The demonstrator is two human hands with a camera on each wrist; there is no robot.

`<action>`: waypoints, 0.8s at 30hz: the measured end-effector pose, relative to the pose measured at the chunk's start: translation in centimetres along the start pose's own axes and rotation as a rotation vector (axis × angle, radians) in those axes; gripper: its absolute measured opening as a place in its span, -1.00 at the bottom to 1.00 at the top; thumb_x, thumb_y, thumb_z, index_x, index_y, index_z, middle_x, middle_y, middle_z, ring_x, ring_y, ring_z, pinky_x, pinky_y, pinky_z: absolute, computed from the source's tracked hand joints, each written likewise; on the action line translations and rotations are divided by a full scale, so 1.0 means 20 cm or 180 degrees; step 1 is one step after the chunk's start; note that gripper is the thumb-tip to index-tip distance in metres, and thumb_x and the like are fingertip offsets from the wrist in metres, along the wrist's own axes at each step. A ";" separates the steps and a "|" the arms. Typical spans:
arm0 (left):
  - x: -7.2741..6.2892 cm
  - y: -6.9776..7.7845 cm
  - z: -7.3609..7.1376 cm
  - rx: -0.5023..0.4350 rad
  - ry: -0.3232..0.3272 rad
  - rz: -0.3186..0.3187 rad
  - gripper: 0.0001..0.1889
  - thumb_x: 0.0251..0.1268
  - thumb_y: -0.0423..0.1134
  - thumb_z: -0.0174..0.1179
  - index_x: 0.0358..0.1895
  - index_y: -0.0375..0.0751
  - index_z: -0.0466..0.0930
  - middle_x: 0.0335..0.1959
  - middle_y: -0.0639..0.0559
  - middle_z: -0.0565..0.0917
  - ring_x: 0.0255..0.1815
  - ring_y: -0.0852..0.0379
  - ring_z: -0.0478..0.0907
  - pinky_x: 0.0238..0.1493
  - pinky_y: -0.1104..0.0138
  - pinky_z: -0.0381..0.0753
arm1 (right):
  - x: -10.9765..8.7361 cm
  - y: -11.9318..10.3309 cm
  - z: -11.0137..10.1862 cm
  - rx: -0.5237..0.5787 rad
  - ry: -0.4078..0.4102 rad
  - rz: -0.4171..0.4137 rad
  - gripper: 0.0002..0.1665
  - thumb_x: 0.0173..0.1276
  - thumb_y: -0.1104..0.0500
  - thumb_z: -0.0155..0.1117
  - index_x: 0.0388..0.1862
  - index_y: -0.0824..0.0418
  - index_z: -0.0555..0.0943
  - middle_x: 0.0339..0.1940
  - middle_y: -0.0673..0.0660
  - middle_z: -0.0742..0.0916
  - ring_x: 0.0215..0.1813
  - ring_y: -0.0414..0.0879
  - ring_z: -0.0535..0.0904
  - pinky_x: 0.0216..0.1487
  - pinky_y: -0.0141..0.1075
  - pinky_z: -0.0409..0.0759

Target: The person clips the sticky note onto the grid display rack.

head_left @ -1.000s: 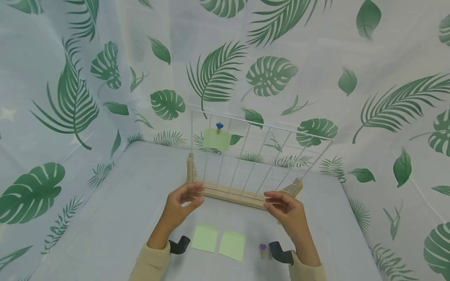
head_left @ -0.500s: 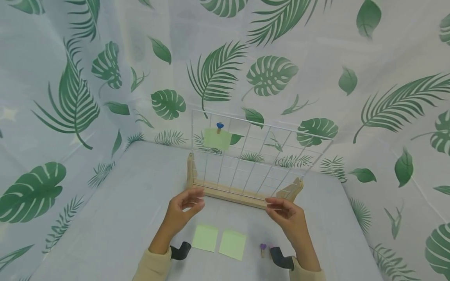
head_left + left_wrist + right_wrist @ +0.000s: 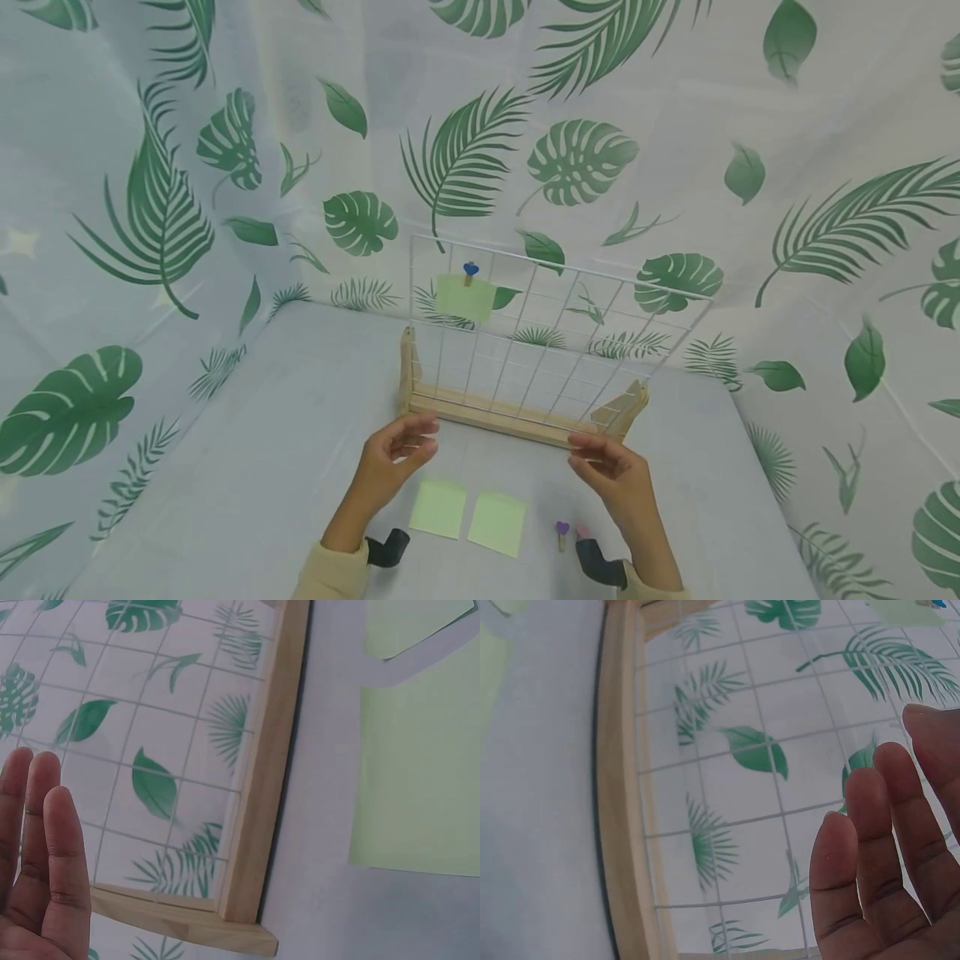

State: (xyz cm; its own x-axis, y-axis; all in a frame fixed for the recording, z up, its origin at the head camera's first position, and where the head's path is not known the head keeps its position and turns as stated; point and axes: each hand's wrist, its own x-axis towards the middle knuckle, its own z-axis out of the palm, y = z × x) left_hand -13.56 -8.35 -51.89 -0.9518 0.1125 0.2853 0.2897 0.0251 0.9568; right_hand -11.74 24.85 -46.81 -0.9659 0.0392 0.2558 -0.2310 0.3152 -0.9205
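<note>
In the head view my left hand hovers in front of the left end of a wire grid rack, its fingers loosely bent around nothing. My right hand hangs likewise near the rack's right end, holding nothing. Both wrist views show relaxed fingers with the grid behind them. The rack stands on a wooden base. A blue heart clothespin pins one green paper square to the grid's upper left. Two more green sheets, a left one and a right one, lie on the table.
A purple heart clothespin lies right of the sheets. Beside it a pink one is partly hidden by the right wrist's black camera mount. A leaf-patterned curtain hangs behind the white table.
Both hands have drawn back slightly toward me, away from the rack's base. The pink clothespin shows more beside the right wrist mount. Rack, pinned paper and loose sheets stay put.
</note>
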 end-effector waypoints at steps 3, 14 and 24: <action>-0.01 -0.01 0.00 -0.0022 -0.0002 -0.0063 -0.61 0.46 -0.42 0.36 0.29 -0.42 0.64 0.13 -0.30 0.76 0.01 0.27 0.70 0.06 0.38 0.67 | -0.01 0.01 0.00 -0.0024 -0.0002 0.0043 -0.72 0.33 0.52 0.48 0.02 0.48 0.73 -0.08 -0.13 0.84 -0.06 -0.32 0.71 -0.04 -0.48 0.69; -0.03 -0.07 0.01 -0.0068 -0.0022 -0.0168 -0.63 0.47 -0.43 0.35 0.27 -0.46 0.63 0.14 -0.35 0.75 0.02 0.28 0.70 0.06 0.40 0.67 | -0.03 0.06 0.00 -0.0051 0.0016 0.0145 -0.73 0.33 0.50 0.50 0.01 0.48 0.73 -0.07 0.09 0.86 -0.08 -0.36 0.70 -0.05 -0.49 0.68; -0.03 -0.11 0.02 -0.0120 -0.0019 -0.0470 -0.58 0.46 -0.40 0.37 0.29 -0.50 0.61 0.16 -0.40 0.73 0.06 0.25 0.71 0.09 0.40 0.68 | -0.04 0.11 0.01 -0.0090 0.0016 0.0289 -0.76 0.33 0.52 0.47 -0.02 0.47 0.74 -0.08 0.11 0.86 -0.09 -0.36 0.70 -0.07 -0.48 0.68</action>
State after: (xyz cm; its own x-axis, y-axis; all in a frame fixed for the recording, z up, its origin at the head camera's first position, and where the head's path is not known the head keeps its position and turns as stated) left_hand -13.55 -8.13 -54.12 -0.9831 0.1162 0.1412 0.1426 0.0043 0.9898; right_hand -11.43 25.34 -49.08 -0.9821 0.0736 0.1734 -0.1392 0.3367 -0.9313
